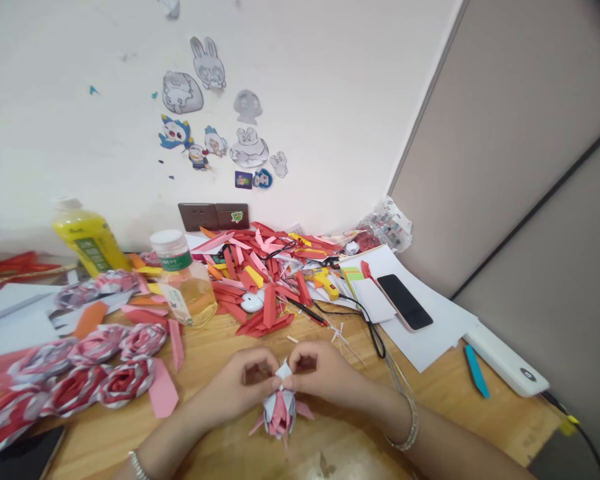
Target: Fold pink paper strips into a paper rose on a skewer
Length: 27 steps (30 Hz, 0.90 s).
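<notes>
A pink and white folded paper flower (280,417) is held over the front middle of the wooden table. My left hand (253,377) pinches its white tip from the left, thumb and fingers closed on the paper. From the other side my right hand (320,373) pinches the same tip, so the two thumbs nearly meet. Pink paper points stick out at the flower's lower sides. Just beyond the hands lie loose red folded paper strips (270,307) and a small bundle of thin white sticks (340,337).
Finished paper roses (127,382) crowd the left. A clear jar (190,293) and yellow bottle (90,240) stand behind them. A yellow glue gun (326,283), phone (405,302), white paper (425,350) and white power strip (505,360) lie to the right.
</notes>
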{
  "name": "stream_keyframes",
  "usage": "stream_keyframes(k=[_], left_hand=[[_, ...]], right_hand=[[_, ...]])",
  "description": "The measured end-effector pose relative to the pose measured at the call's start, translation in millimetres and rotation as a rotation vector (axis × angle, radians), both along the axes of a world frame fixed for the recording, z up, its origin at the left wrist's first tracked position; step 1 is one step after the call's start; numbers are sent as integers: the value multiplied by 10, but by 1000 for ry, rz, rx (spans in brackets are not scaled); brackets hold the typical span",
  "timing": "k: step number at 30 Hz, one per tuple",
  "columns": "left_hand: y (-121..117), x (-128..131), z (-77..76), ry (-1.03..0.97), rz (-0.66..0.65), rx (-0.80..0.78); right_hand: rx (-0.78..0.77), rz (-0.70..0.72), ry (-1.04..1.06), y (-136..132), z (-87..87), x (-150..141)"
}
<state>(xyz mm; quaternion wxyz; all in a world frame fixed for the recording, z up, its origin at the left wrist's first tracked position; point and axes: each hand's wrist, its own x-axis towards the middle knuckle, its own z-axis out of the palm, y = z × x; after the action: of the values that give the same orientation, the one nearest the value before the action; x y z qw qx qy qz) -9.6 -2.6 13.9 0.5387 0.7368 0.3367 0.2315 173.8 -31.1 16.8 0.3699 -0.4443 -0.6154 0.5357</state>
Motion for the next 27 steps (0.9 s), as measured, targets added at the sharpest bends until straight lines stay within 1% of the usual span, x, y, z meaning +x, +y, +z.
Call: stream_keyframes(k=[3, 6, 9, 14, 16, 19, 21, 23, 25, 27], left_hand=[[18, 6, -30, 34, 10, -23], [11, 32, -29, 68, 34, -49], [-1, 60, -22, 71, 62, -9], [1, 83, -33, 54, 119, 46], [20, 79, -39, 57, 131, 55], [56, 66, -42, 66, 118, 30], [69, 62, -38, 90, 117, 36], [63, 68, -29, 133, 133, 87], [37, 83, -11, 163, 143, 146], [0, 103, 16, 183, 152, 189]], right_hand=[[2, -1, -38, 17, -24, -3], [33, -24, -118, 18, -39, -9], [102, -72, -191, 8, -62, -31], [225, -105, -204, -7, -71, -72], [233, -120, -216, -1, -73, -73], [203, -147, -232, 19, -88, -52], [181, -119, -226, 31, -92, -27], [174, -38, -220, 36, -83, -1], [201, 23, -251, 33, -62, 19], [266, 20, -321, 25, -41, 28]])
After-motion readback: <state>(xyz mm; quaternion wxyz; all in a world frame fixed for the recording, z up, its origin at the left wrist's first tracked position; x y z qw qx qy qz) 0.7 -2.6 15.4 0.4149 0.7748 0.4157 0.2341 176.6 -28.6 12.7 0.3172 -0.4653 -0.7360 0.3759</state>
